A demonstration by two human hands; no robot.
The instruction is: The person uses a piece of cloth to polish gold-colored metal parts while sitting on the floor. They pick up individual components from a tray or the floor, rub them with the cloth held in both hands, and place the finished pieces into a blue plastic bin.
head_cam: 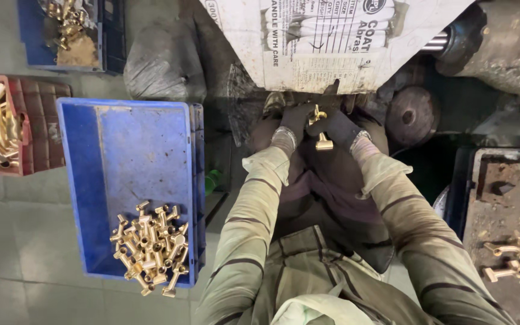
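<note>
Both my hands wear dark gloves and meet just below a cardboard-covered machine. My left hand (293,123) and my right hand (339,129) together hold one brass T-shaped fitting (321,129) between them, its stem pointing down. A blue plastic crate (121,150) stands on the floor to my left, with a heap of several brass fittings (150,247) in its near corner.
A red crate (31,120) of brass tubes sits at far left, another blue crate (37,36) with brass scrap at top left. On the right, a rusty metal block (501,204) bears two brass fittings (516,259). A grey sack (164,60) lies behind the crate.
</note>
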